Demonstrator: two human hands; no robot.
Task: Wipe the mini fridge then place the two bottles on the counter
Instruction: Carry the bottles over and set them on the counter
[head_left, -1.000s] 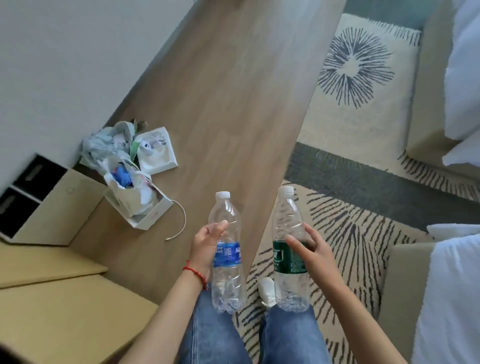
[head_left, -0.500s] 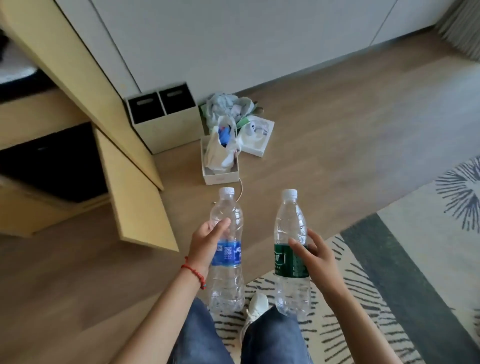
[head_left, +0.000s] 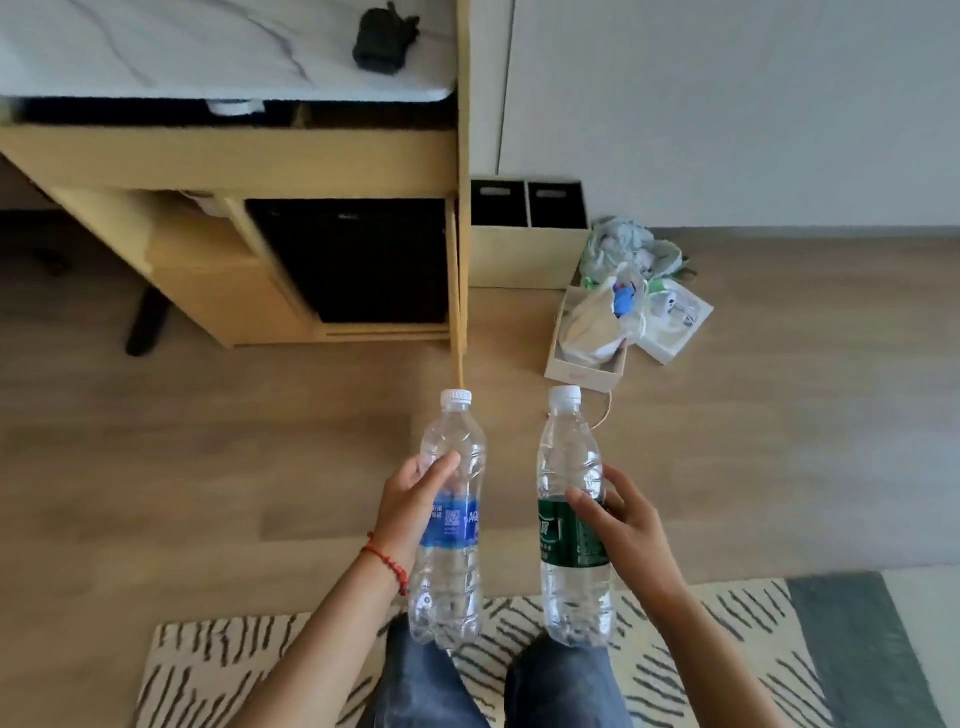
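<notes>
My left hand (head_left: 410, 506) grips a clear bottle with a blue label (head_left: 451, 525), held upright in front of me. My right hand (head_left: 623, 525) grips a second clear bottle with a green label (head_left: 571, 525), also upright, beside the first. Both have white caps. Ahead stands the wooden cabinet with the black mini fridge (head_left: 353, 260) in its lower bay; the cabinet door (head_left: 457, 291) stands open, edge-on toward me. Above it lies the white marble counter (head_left: 208, 47).
A small black object (head_left: 382, 44) rests on the counter near its right end. A box with two black bins (head_left: 527, 234) stands by the wall. An open shoebox and bags (head_left: 608, 322) lie on the wood floor. A striped rug (head_left: 260, 665) is underfoot.
My view has swung left and up, so the cabinet, fridge and counter now face me. Both hands keep the same hold on the bottles.
</notes>
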